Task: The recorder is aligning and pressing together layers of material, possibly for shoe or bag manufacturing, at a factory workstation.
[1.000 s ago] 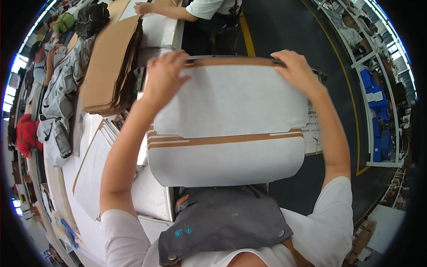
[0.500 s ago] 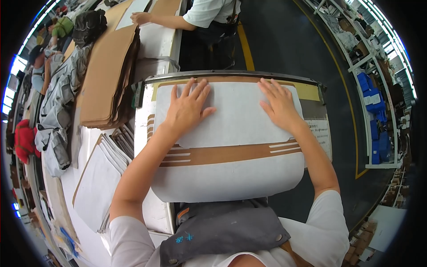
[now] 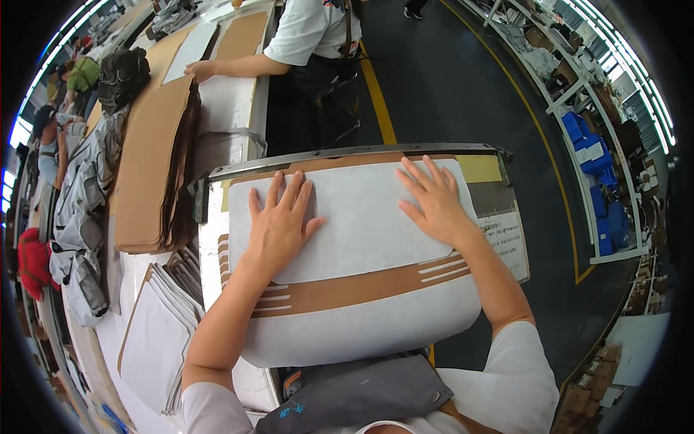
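Observation:
My left hand lies flat with its fingers spread on the left part of a white panel with rounded corners. On the same panel's right part rests my right hand, also flat with fingers apart. Beneath the panel is a brown board with short white stripes near both sides. A second white section lies nearer to me and curves down over the bench's front edge. Both hands reach close to the panel's far edge, beside a metal strip.
Stacked brown boards and a fan of white sheets lie to the left. Grey fabric is piled beyond. Ahead, a co-worker's arm reaches over the table. Blue bins stand on a rack at the right.
The view has shifted and tilted, so the bench sits lower and turned slightly. Both my hands stay flat on the white panel, with little visible movement over it.

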